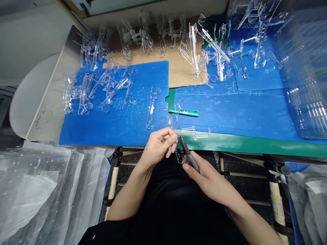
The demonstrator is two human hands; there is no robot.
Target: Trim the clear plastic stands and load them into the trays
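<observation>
My left hand (163,144) is closed on a clear plastic molded part (195,132) at the front edge of the table. Its thin runner sticks out to the right, and another portion hangs below my fingers. In my right hand (203,172) is a pair of nippers (187,153), gripped by the grey handles. Their jaws touch or nearly touch the plastic close to my left fingertips; whether they are closed is too small to tell. Just beyond lies a green pen-like knife (184,112), its tip pointing left. One separate clear piece (152,108) rests left of it.
Several clear molded parts lie on the blue sheet (143,78) at left, along the cardboard (176,75) behind, and at back right. A transparent bin (306,85) stands at right. Bubble-wrap bags (51,190) hang or stand at lower left, with similar wrapping (311,190) at lower right.
</observation>
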